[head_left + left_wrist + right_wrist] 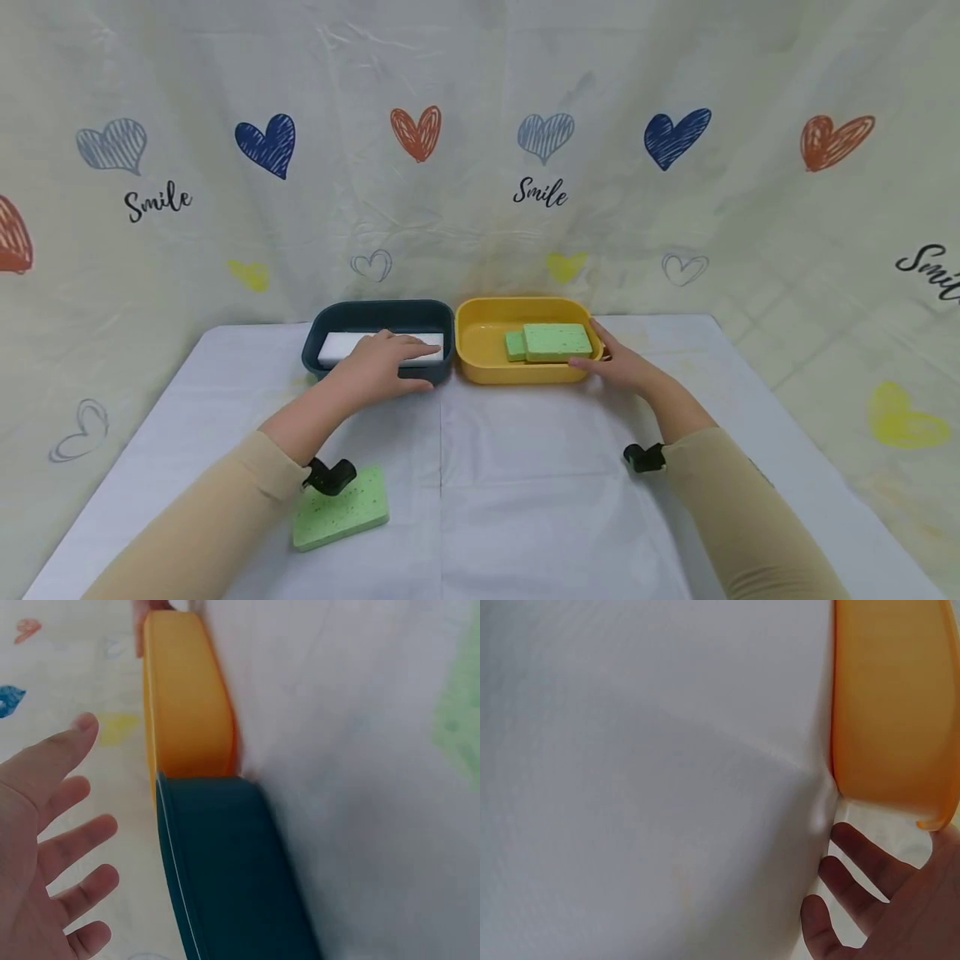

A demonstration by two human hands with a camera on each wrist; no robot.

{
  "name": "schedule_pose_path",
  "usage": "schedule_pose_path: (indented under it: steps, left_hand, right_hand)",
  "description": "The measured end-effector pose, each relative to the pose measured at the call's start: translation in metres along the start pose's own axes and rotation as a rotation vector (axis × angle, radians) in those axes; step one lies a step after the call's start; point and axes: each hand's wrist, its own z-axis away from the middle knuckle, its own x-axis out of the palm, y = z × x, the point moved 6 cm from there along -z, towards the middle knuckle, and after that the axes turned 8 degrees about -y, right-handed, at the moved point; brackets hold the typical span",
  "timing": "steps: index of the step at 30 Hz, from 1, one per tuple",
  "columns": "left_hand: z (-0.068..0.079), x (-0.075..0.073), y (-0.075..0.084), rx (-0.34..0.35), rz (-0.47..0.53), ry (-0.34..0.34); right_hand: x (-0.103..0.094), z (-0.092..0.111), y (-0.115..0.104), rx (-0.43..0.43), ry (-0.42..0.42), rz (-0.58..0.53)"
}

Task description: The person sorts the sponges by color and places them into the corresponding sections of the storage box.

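My left hand (382, 367) is over the dark teal bin (318, 321), fingers spread and holding nothing, as the left wrist view also shows. A long white block (337, 346) lies in that bin, partly hidden by the hand. At the right end of the yellow bin (483, 367), my right hand (618, 364) touches the rim with its fingers spread. In the right wrist view, several fingers (855, 896) stand apart from the bin's wall. Inside the yellow bin, a green speckled sponge (557, 342) overlaps a second green sponge (514, 345).
Another green sponge (341, 510) lies on the white-covered table (525, 483) near the left forearm, partly hidden by a black wrist camera (330, 477). The two bins stand side by side at the table's back edge, before a backdrop (480, 225) printed with hearts.
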Motion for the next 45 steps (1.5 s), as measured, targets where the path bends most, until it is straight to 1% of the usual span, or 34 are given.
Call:
schedule_pose_path:
  steps: [3,7,9,11,15,18,21,24,28,32,36,41,45]
  left_hand:
    - [0.019,0.002,-0.005,0.020,0.002,0.018]
    - [0.049,0.008,-0.010,0.058,-0.005,0.043]
    - [0.063,0.012,-0.014,0.058,-0.002,0.038]
    - [0.075,0.017,-0.017,0.040,0.007,0.021]
    - [0.093,0.024,-0.019,0.016,0.021,-0.018]
    - [0.102,0.030,-0.017,0.015,0.021,-0.032]
    - [0.109,0.037,-0.016,0.016,0.024,-0.051]
    - [0.113,0.047,-0.017,0.029,0.037,-0.087]
    - [0.118,0.062,-0.018,0.066,0.055,-0.145]
    - [0.124,0.072,-0.019,0.100,0.083,-0.172]
    - [0.126,0.079,-0.022,0.112,0.102,-0.195]
    - [0.125,0.084,-0.026,0.122,0.091,-0.225]
    - [0.126,0.084,-0.027,0.135,0.093,-0.210]
  right_hand:
    - [-0.001,0.000,0.002,-0.002,0.003,-0.002]
    - [-0.001,-0.002,0.003,-0.005,0.006,-0.013]
    - [-0.001,-0.002,0.003,-0.007,0.007,-0.011]
    - [-0.001,-0.001,0.002,-0.010,0.006,-0.008]
    - [-0.001,0.000,0.002,-0.013,0.009,-0.002]
    - [-0.001,0.000,0.002,-0.015,0.010,-0.009]
    - [-0.001,0.001,0.002,-0.016,0.011,-0.009]
    - [-0.001,0.001,0.001,-0.009,0.015,-0.005]
    - [0.000,0.001,0.001,0.009,0.018,-0.005]
    - [0.001,0.002,0.000,0.018,0.020,-0.006]
    - [0.001,0.003,-0.001,0.014,0.020,-0.009]
    - [0.001,0.003,0.000,0.012,0.017,-0.015]
    - [0.000,0.002,0.000,0.004,0.018,-0.008]
